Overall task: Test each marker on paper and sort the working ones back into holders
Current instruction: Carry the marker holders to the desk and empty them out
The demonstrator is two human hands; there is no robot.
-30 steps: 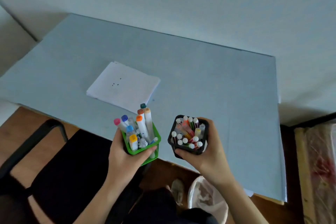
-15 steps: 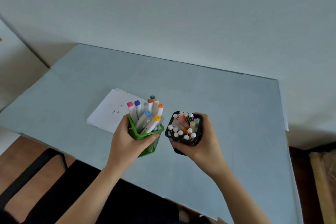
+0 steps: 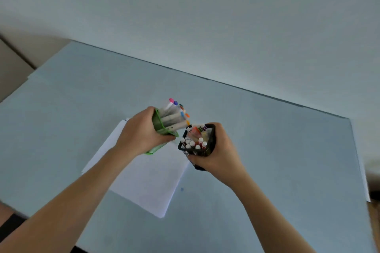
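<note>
Head view shows both hands above a grey table (image 3: 277, 150). Left hand (image 3: 141, 133) wraps its fingers round a green holder (image 3: 159, 125), tipped toward the right so its thick white markers (image 3: 174, 118) lean out over the rim. Right hand (image 3: 220, 150) grips a black mesh holder (image 3: 198, 149), more upright, filled with thin white-capped markers (image 3: 194, 142). The two holders sit just beside each other over a stack of white paper (image 3: 148, 181) lying on the table.
</note>
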